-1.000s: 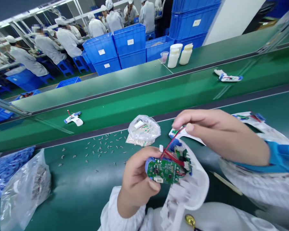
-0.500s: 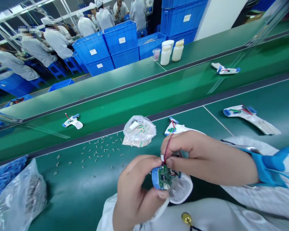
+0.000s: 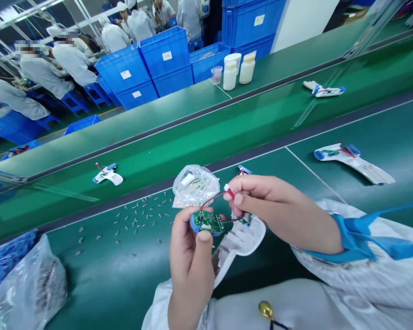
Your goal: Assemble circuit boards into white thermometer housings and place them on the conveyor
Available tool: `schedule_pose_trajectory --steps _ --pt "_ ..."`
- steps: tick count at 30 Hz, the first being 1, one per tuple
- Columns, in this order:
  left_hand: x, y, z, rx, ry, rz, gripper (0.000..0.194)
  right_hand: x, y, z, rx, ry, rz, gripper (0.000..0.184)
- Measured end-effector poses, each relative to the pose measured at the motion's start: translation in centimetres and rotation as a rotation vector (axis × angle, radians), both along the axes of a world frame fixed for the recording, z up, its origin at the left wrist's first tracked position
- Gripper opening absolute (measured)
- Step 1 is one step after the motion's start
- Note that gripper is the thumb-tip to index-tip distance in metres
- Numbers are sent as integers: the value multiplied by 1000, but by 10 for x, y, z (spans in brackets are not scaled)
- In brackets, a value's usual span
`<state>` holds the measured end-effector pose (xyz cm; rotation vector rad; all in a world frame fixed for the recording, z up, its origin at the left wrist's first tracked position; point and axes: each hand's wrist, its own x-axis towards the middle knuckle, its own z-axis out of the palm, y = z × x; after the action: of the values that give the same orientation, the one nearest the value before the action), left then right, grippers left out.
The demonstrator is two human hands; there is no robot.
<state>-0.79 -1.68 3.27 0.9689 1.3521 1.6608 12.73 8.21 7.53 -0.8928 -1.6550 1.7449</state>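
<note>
My left hand (image 3: pixel 192 256) is closed around a white plastic housing (image 3: pixel 241 240) and a green circuit board (image 3: pixel 206 221) with a blue rim under it. The thumb presses at the board's lower edge. My right hand (image 3: pixel 261 199) pinches a red wire (image 3: pixel 230 192) that ends in a small white connector (image 3: pixel 226 187). The wire curves back to the board's top edge. A second small board (image 3: pixel 247 218) hangs on red and black leads below my right fingers. Part of the housing is hidden behind my left hand.
A clear bag of small parts (image 3: pixel 196 185) lies ahead, beside scattered small metal pieces (image 3: pixel 137 220). Similar white assemblies lie on the bench (image 3: pixel 354 162) and the green belt (image 3: pixel 179 151). Plastic bags (image 3: pixel 30 284) sit at left. Bottles (image 3: pixel 230 75), blue crates (image 3: pixel 165 55) and seated people are beyond.
My right hand has drawn the wire's connector up and away from the board. The board has tilted flatter and moved left in my left hand, showing more of its face.
</note>
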Motion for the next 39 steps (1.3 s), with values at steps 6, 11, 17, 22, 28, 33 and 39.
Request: schedule_pose_trajectory --steps 6,11,17,22,28,33,39 --pt "0 2 0 -102 145 82 26 2 -6 0 180 6 -93 27" --pt "1 1 1 -75 169 89 34 2 -4 13 502 -67 105 29" --pt "3 -7 1 -24 197 10 31 0 4 19 780 -177 273 25" --pt "2 -11 -1 -10 245 -3 35 1 9 22 846 -200 367 23" --pt "-2 -10 2 21 345 -96 33 2 11 28 897 -252 435 28" --pt "-6 -7 8 44 520 -147 34 2 13 33 878 -342 498 30" --pt "-7 -7 7 74 648 -131 38 0 10 34 932 -430 484 31"
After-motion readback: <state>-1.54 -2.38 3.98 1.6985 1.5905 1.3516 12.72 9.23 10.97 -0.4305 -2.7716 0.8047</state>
